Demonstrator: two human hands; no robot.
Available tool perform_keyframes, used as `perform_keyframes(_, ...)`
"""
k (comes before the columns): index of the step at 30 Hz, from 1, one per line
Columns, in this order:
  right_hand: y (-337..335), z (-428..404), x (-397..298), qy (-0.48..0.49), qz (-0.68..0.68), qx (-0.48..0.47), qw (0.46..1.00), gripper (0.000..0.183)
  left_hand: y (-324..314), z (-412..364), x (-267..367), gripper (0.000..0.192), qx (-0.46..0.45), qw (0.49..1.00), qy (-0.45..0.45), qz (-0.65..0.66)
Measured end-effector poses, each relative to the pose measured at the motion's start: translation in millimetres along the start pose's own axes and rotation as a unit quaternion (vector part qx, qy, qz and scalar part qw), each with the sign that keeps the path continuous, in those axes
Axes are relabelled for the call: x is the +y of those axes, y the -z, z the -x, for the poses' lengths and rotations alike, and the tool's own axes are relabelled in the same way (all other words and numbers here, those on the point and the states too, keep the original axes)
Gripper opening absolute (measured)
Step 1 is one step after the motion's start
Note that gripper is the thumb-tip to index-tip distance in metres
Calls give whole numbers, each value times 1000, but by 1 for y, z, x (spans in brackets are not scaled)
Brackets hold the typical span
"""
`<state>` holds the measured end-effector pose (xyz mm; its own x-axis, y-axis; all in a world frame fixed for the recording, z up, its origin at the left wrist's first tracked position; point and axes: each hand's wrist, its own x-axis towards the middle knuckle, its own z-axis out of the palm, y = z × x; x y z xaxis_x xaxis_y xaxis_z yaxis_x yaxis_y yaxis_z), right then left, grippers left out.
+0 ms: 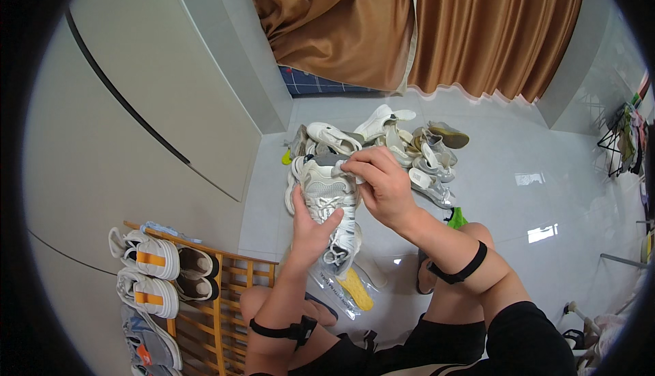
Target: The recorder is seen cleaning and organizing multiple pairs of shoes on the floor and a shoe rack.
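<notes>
My left hand (313, 230) grips a white and grey lace-up sneaker (330, 194) by its side, thumb across the laces. The toe points away from me, and the heel is nearest my lap. A small white cloth or wipe (339, 168) is pinched in my right hand (383, 184) and touches the sneaker near its toe. Just beyond lies a heap of white and grey shoes, among them a white shoe (335, 138) and a silver sneaker (435, 190). Below the held sneaker, a yellow insole (356, 289) lies on a clear plastic bag (332, 294) that bears writing.
A wooden slatted rack (217, 320) at the left carries several shoes, including white sneakers (153, 258) with orange heel strips. Brown curtains (491, 28) hang at the back. Beside my right knee lies a green item (457, 218). Clothes (627, 138) hang at the far right.
</notes>
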<state>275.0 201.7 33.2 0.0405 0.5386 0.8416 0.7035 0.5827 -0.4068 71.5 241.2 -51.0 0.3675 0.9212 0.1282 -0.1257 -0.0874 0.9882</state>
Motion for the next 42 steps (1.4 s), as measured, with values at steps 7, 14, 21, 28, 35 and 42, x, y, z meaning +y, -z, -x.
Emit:
perform_keyframes(7, -8, -3, 0, 31, -1, -16, 999, 43, -13, 1, 17, 108, 147, 923, -147, -324)
perform_keyframes(14, -20, -4, -3, 63, -8, -30, 998, 40, -26, 1, 34, 109, 177, 893, -159, -383)
perform_keyframes(21, -11, -7, 15, 8, -9, -20, 1000, 41, -8, -5, 17, 110, 178, 930, -151, -283)
perform_keyframes(28, -8, -9, 8, 67, -13, -14, 998, 40, -20, -1, 22, 108, 166, 915, -178, -320)
perform_keyframes(35, -14, -10, 0, 107, 3, -34, 994, 39, -29, 1, 31, 110, 171, 906, -172, -347)
perform_keyframes(42, -21, -2, 17, -55, -43, 26, 997, 47, -24, -6, 23, 105, 194, 898, -153, -363)
